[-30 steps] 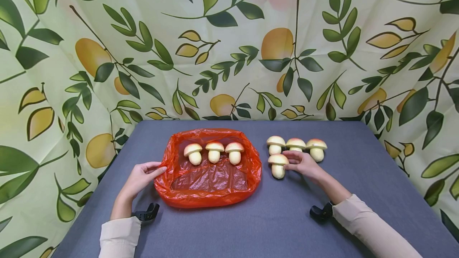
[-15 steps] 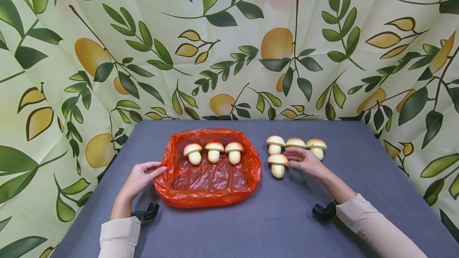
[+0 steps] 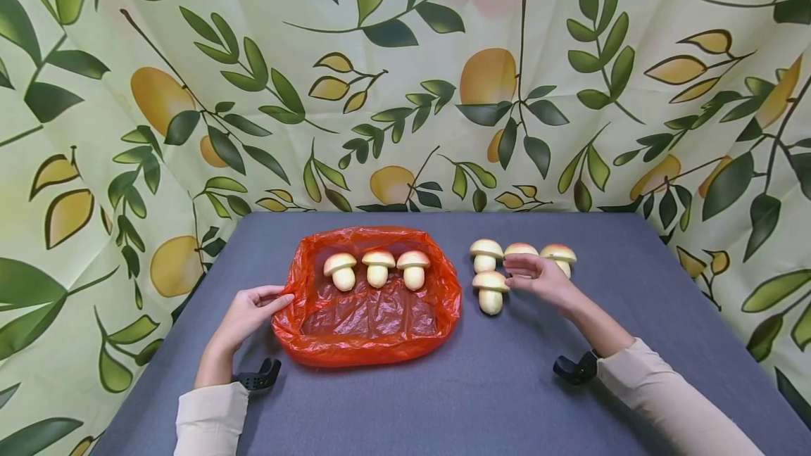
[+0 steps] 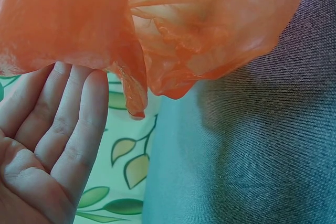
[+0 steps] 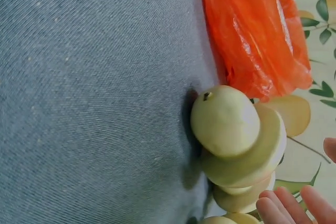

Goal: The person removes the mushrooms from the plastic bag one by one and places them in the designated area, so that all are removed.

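Observation:
A red plastic bag, its mouth spread wide, lies on the table with three toy mushrooms in a row inside. At its left rim my left hand pinches the plastic; in the left wrist view the straight fingers reach up behind the bag, and the thumb is hidden. Right of the bag, a front mushroom stands before a row of three more. My right hand hovers just right of it, fingers loose and holding nothing. It partly covers the middle mushroom of that row.
The back row's left mushroom and right mushroom stand on either side of the middle one. A grey-blue cloth covers the table. Behind it hangs a leaf-and-fruit patterned curtain.
My right hand has let go of the front mushroom and drawn slightly back to the right, its fingers loosening. The left hand, bag and mushrooms have stayed in place.

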Available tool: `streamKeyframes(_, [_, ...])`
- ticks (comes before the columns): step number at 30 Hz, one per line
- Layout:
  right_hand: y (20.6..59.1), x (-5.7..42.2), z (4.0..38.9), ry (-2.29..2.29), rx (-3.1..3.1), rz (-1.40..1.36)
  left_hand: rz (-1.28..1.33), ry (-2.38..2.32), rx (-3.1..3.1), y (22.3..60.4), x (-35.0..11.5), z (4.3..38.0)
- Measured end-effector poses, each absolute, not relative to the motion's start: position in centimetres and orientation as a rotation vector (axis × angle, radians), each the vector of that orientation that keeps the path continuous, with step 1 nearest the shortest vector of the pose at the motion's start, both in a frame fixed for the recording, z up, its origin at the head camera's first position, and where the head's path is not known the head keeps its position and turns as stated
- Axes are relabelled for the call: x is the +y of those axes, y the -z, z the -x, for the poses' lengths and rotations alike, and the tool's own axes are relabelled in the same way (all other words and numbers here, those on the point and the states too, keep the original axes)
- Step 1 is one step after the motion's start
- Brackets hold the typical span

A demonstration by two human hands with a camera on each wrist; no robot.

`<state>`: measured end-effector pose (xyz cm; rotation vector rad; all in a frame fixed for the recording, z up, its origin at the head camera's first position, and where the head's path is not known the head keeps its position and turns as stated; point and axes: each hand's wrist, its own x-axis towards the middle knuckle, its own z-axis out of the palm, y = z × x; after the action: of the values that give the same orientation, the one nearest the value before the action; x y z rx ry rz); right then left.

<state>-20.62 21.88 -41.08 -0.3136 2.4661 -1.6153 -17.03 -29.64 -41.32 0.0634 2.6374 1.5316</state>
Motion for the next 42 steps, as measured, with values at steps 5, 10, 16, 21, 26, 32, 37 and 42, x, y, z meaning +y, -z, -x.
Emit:
streamKeyframes(5, [40.6,21.5,20.5,1.635,2.472,0.349,-0.057,-1.534,2.637,41.2,-29.6,17.0])
streamKeyframes(10, [40.2,20.9,20.2,1.657,2.438,0.413,-0.047,-1.536,2.634,41.2,-29.6,17.0])
streamKeyframes(16, [39.8,20.1,20.0,1.689,2.397,0.453,-0.044,-1.534,2.630,41.3,-29.7,17.1])
streamKeyframes(21, [39.7,19.2,19.8,1.680,2.399,0.477,-0.053,-1.549,2.618,41.4,-29.7,17.0])
streamKeyframes(26, [39.5,18.3,19.7,1.658,2.391,0.474,-0.050,-1.558,2.614,41.4,-29.6,17.0])
streamKeyframes(32, [39.3,17.5,19.6,1.676,2.338,0.497,-0.062,-1.560,2.616,41.4,-29.7,17.0])
streamKeyframes(37, [39.2,16.8,19.5,1.689,2.301,0.529,-0.075,-1.562,2.615,41.4,-29.7,17.1])
streamKeyframes(42, [39.1,16.0,19.4,1.700,2.264,0.528,-0.065,-1.552,2.614,41.3,-29.6,17.0])
